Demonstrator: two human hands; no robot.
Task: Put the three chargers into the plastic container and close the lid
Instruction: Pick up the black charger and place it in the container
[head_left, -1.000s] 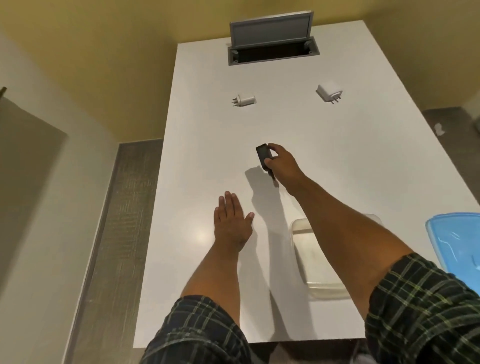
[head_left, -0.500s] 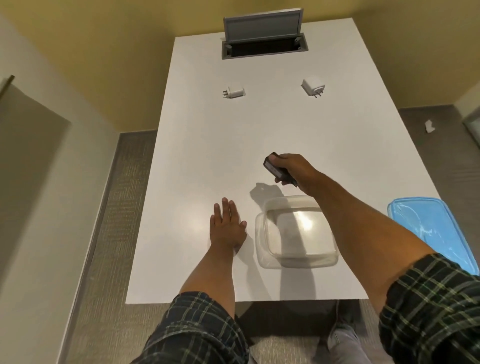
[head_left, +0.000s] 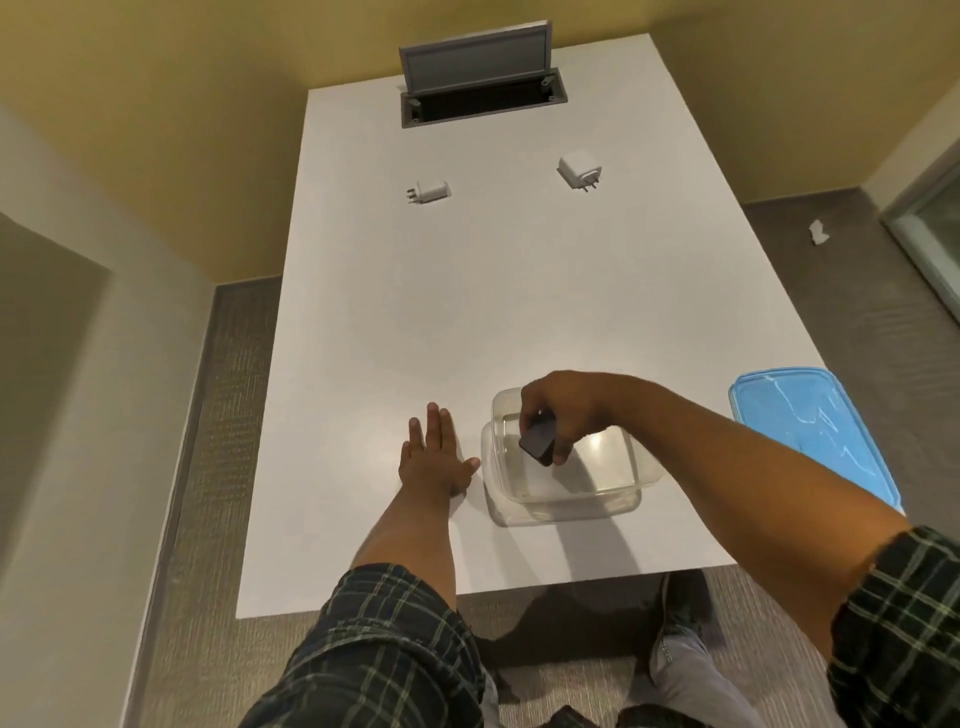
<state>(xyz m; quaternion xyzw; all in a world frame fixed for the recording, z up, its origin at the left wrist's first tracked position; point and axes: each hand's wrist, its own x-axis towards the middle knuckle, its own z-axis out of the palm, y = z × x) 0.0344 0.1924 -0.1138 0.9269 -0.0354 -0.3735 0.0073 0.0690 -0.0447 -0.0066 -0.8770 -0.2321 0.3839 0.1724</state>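
My right hand (head_left: 563, 405) grips a black charger (head_left: 540, 441) and holds it over the open clear plastic container (head_left: 613, 493), which stands near the front edge of the white table (head_left: 467, 312). My left hand (head_left: 434, 457) lies flat on the table just left of the container, fingers spread, holding nothing. Two white chargers rest far back on the table: one on the left (head_left: 430, 192) with its prongs pointing left, one on the right (head_left: 579, 171) with its prongs pointing down-right. The blue lid (head_left: 810, 426) lies at the table's right edge.
An open grey cable hatch (head_left: 480, 78) is set into the far end of the table. Grey carpet surrounds the table, with a scrap of white paper (head_left: 818, 233) on the floor at right. My legs and a shoe show below the front edge.
My right hand has carried the black charger from mid-table back toward me and now holds it over the container. My left hand has stayed flat on the table.
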